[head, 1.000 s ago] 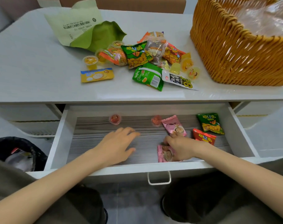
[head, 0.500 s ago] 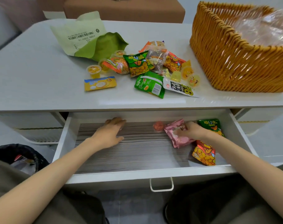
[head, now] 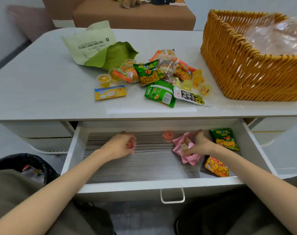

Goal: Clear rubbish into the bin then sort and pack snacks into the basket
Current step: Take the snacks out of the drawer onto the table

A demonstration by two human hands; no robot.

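Both my hands are inside the open white drawer (head: 157, 184). My left hand (head: 119, 145) curls round a small red jelly cup (head: 131, 144) at the drawer's back left. My right hand (head: 199, 143) grips pink snack packets (head: 186, 150) at the back right. A second red jelly cup (head: 167, 135) stands between the hands. A green snack bag (head: 224, 139) and an orange snack bag (head: 216, 167) lie to the right of my right hand. A woven orange basket (head: 237, 68) lined with clear plastic stands on the table at the right.
A heap of snack packets and yellow jelly cups (head: 154, 77) lies mid-table, with a yellow packet (head: 110, 92) and an open green paper bag (head: 96, 46) to its left. A black-lined bin (head: 25, 165) sits on the floor at the left. A brown seat stands behind the table.
My left hand went from the drawer floor to the back left and closed round the red jelly cup. My right hand gathered the pink packets and moved them towards the back right.
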